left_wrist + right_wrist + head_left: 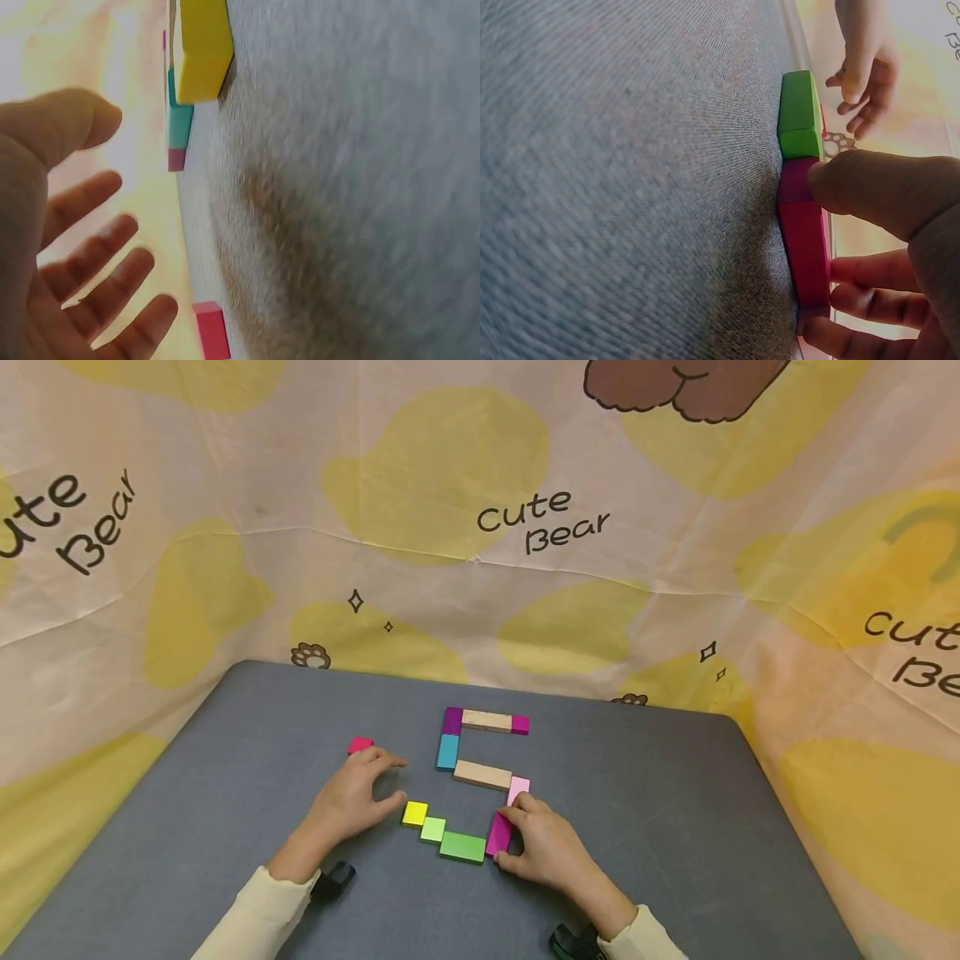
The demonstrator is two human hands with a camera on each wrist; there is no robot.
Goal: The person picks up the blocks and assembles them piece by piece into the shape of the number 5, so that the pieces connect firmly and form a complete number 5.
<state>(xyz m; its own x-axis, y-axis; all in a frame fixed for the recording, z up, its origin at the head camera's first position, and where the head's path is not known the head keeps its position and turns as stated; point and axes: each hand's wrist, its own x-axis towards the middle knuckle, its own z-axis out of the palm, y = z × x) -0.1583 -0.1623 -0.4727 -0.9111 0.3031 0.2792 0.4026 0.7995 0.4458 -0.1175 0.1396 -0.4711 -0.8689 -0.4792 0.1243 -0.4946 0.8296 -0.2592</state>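
Observation:
My right hand (547, 847) holds a magenta block (498, 837) by its ends, thumb at the near end and fingers at the far end. A light pink block (518, 787) stands just beyond it, partly behind the fingers. To its left, a green block (462, 848), a light green cube (432, 830) and a yellow block (415, 814) form a stepped row. My left hand (351, 797) hovers left of the yellow block, fingers apart and holding nothing. Past its fingers lies a red block (361, 744), partly covered in the head view.
The row continues through a wooden block (482, 775), a blue block (447, 752), a purple block (452, 721), another wooden block (487, 721) and a small magenta block (521, 725). All lie on a grey table (660, 827). A printed cloth (435, 477) hangs behind.

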